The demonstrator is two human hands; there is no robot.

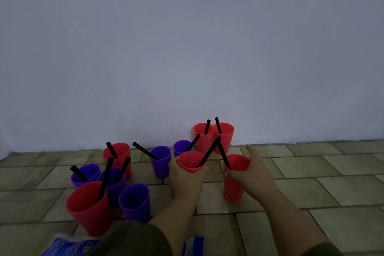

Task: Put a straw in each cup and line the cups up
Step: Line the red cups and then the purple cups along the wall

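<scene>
Head view: over a tiled floor [311, 183], the left hand [187, 181] grips a near red cup [190, 162] and the right hand [254, 172] wraps a taller red cup [233, 187], each with a black straw [207, 153]. Lining-up appears under way; next, both need setting beside the wall-side red cups [202, 139].

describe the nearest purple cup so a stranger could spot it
On the tiled floor, find the red cup nearest the camera, at the left. The purple cup stands just right of it. Unlike its neighbours, no straw rises above its rim; only a dark spot shows inside.
</scene>
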